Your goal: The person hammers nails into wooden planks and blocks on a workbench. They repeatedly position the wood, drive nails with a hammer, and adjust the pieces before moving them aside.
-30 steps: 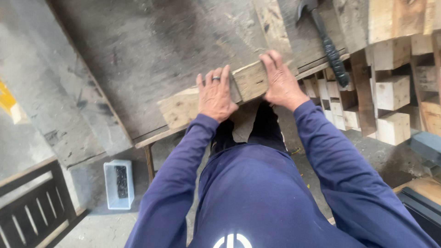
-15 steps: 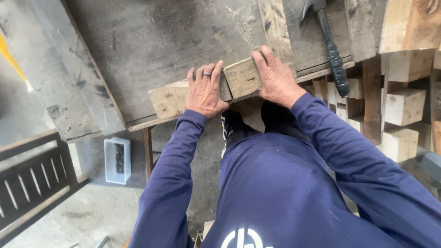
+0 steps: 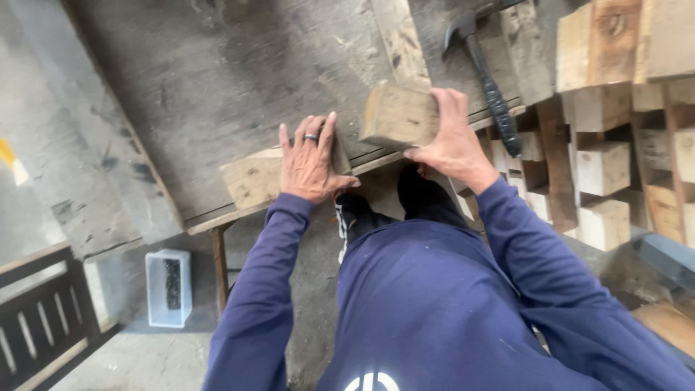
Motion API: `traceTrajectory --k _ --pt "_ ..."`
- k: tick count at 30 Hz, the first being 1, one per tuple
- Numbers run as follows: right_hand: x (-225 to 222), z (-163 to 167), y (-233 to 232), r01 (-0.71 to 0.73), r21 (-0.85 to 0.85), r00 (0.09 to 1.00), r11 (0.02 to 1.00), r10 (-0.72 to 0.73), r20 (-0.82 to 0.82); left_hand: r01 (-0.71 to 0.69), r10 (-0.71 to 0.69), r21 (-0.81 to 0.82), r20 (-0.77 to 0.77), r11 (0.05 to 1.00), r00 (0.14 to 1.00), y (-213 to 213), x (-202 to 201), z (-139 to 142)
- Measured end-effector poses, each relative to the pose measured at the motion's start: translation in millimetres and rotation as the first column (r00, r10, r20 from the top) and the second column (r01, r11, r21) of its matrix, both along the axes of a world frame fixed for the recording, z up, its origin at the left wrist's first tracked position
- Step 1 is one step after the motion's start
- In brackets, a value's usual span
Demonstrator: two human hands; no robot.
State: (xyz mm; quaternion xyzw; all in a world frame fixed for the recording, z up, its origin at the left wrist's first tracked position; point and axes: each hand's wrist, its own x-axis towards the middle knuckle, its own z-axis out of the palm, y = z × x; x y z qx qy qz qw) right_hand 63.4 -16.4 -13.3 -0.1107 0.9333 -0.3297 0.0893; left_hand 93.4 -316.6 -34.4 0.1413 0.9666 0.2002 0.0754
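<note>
Head view: looked down over a worn bench (image 3: 217, 108) with two hands at its near edge.
Slatted frame (image 3: 36, 326): dark, stood on the floor at far left.
Box (image 3: 168, 287): pale plastic, sat on the floor below the bench, beside a bench leg.
Plank (image 3: 253, 177): pale, lay flat along the bench's near edge, partly under the left hand.
Left hand (image 3: 310, 161): lay flat on the plank with fingers spread, pressing down and gripping nothing; a ring was on one finger.
Block (image 3: 397, 114): squarish wood, tilted up off the bench, just right of the left hand.
Right hand (image 3: 452, 141): clasped the block's right end, fingers over the top, thumb at the near side.
Hammer (image 3: 486, 87): black, lay on the bench just right of the right hand, head pointing away.
Stacked wood (image 3: 601, 166): blocks and boards were piled at far right, apart from both hands.
</note>
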Motion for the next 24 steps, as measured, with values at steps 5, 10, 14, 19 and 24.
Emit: traceTrajectory --k 5,10,14,19,24 --pt "0 -10 72 0.471 -0.289 0.842 0.834 -0.328 0.428 -0.018 0.018 0.054 0.005 0.998 1.000 3 0 5" --pt "5 -42 110 0.849 -0.348 0.446 0.398 -0.187 0.875 -0.014 0.013 0.039 0.026 0.999 1.000 6 -1 6" --pt "18 -59 117 0.896 -0.329 0.384 0.297 -0.151 0.911 -0.024 0.022 0.056 0.049 0.998 0.999 6 -3 5" --pt "18 -59 119 0.894 -0.350 0.394 0.279 -0.119 0.911 -0.027 0.026 0.030 0.056 0.999 0.998 8 -3 6" --pt "22 -53 111 0.892 -0.430 0.429 0.136 0.039 0.902 -0.050 0.047 0.045 0.057 0.998 0.997 5 -7 1"
